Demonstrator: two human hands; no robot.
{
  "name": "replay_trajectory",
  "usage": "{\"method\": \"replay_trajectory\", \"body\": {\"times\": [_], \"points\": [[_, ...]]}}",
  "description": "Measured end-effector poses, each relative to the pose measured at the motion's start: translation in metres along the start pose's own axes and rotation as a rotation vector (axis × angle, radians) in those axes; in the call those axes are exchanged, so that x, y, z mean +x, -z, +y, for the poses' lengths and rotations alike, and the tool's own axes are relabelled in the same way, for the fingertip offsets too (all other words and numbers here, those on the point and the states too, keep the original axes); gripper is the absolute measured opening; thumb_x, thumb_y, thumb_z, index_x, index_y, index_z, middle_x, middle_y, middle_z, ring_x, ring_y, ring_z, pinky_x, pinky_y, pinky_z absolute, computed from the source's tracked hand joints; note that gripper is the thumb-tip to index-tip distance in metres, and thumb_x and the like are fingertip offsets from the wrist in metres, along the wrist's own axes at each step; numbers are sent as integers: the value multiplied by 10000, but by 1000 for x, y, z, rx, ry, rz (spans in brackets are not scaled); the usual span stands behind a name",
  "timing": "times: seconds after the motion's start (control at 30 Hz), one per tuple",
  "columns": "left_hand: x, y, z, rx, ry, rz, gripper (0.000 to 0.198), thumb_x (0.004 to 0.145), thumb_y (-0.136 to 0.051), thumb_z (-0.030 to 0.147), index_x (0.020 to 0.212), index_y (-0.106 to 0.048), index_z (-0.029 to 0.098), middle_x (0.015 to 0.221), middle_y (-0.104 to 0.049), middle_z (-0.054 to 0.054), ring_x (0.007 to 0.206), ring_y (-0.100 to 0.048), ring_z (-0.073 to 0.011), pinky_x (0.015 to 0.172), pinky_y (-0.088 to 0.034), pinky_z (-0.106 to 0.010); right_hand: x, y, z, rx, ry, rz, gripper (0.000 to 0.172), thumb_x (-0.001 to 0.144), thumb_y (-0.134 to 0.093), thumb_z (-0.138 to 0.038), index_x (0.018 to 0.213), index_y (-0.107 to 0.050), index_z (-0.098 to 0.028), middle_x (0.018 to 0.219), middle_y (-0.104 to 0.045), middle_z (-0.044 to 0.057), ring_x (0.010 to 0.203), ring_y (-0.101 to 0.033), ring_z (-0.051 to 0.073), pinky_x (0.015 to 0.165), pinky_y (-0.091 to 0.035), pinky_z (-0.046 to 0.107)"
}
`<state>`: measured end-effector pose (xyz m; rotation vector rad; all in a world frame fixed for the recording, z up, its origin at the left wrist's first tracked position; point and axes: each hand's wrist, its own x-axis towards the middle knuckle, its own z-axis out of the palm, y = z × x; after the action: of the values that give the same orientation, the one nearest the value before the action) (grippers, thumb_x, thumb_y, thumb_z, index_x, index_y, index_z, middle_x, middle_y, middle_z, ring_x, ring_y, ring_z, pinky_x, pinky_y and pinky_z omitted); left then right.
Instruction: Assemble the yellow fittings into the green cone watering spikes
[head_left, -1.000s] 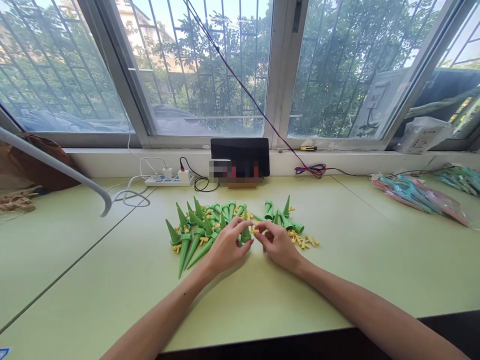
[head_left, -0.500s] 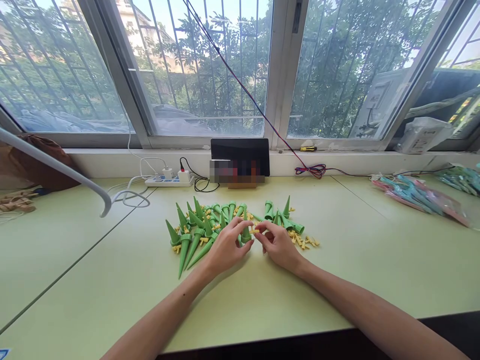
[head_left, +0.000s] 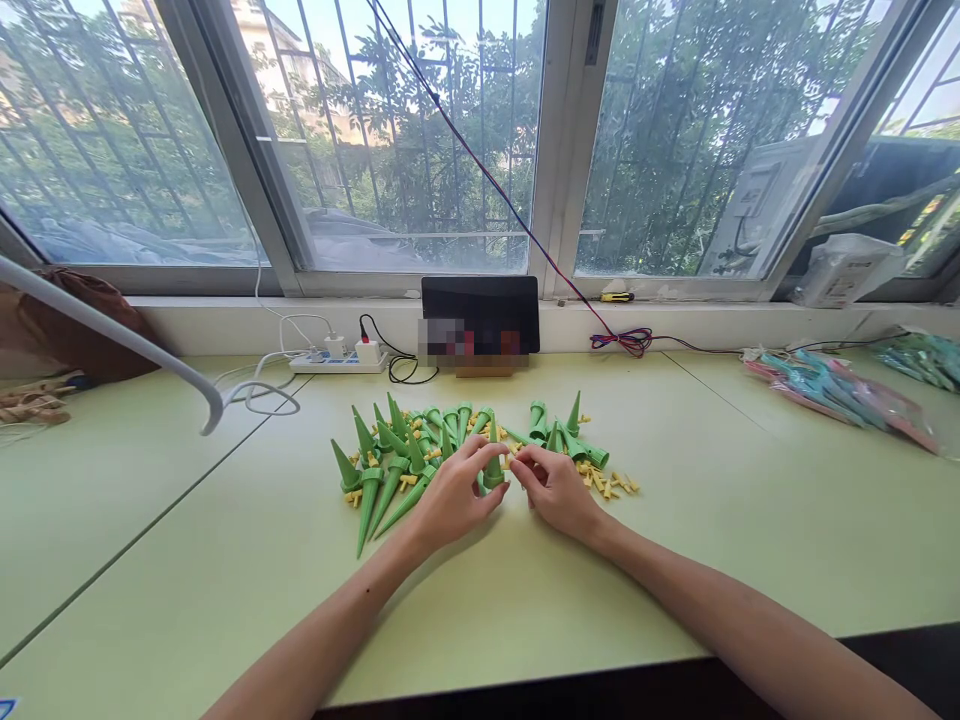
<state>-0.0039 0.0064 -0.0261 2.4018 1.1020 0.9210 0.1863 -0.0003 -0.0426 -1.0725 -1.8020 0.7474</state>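
My left hand (head_left: 459,492) is curled with its thumb and fingers around a green plastic watering spike (head_left: 493,470), which stands with its point up. Close beside it, my right hand (head_left: 553,485) is closed in a pinch, its fingertips near the spike's side. A small yellow fitting sits in that pinch, mostly hidden by the fingers. To the left and behind lie several more green spikes (head_left: 369,500), some upright and some on their sides. Loose yellow T-shaped fittings (head_left: 604,482) are scattered by my right hand.
A black tablet (head_left: 480,310) leans at the back of the pale green table (head_left: 600,610). A power strip (head_left: 341,362) with cables lies at the back left, below a white curved arm (head_left: 150,345). Plastic bags of blue-green items (head_left: 840,395) lie at the right.
My right hand's fingertips have shifted slightly up and the yellow fitting, plainly seen before, is now mostly covered. My left hand stays around the spike, its thumb slightly lower.
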Motion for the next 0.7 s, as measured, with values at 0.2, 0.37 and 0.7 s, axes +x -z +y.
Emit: {"method": "replay_trajectory", "body": {"times": [0.2, 0.37, 0.7], "points": [[1, 1, 2, -3, -28, 0, 294, 872, -594, 228, 1165, -591, 245, 1060, -570, -33, 619, -562, -85, 609, -541, -250, 1, -1, 3, -62, 23, 25, 410, 986, -440, -471, 703, -529, -188, 578, -436, -36, 530, -383, 117, 521, -299, 255], [1, 1, 3, -21, -45, 5, 311, 871, -588, 219, 1179, -598, 257, 1043, -577, -29, 643, -569, -91, 597, -546, -244, 2, -2, 6, -84, 35, 18, 471, 1000, -406, -478, 634, -474, -189, 560, -398, -37, 527, -354, 114, 516, -262, 261], [2, -1, 1, -14, -43, 13, 318, 884, -572, 229, 1201, -592, 249, 1067, -566, -37, 664, -557, -89, 591, -542, -233, -1, -3, 6, -5, 46, -20, 234, 950, -522, -415, 961, -570, -186, 572, -441, -69, 511, -405, 112, 515, -313, 238]]}}
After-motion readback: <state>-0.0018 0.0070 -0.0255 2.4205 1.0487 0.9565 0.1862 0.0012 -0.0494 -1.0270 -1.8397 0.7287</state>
